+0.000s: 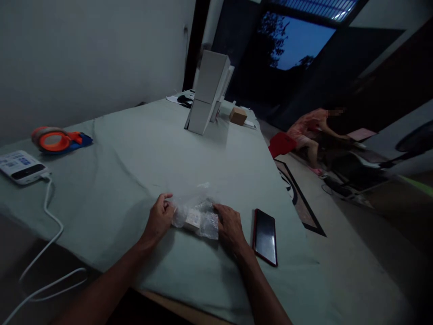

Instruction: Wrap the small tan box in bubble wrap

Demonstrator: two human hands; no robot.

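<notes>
A small light-coloured box (192,220) with a printed label sits in clear bubble wrap (209,225) near the front of the cloth-covered table (135,167). My left hand (161,215) has its fingers closed on the left edge of the wrap. On the opposite side, my right hand (231,227) grips the wrap with bent fingers, partly hidden behind its own back. Thin clear plastic rises behind the box, between both hands. A dark phone with a red edge (265,237) lies just right of my right hand.
At the left are an orange-and-blue tape dispenser (56,141) and a white device (23,167) with a cable (50,239) hanging off the table. Tall white boxes (207,90) and a brown carton (238,116) stand farther back. Another person (309,128) sits beyond the right edge.
</notes>
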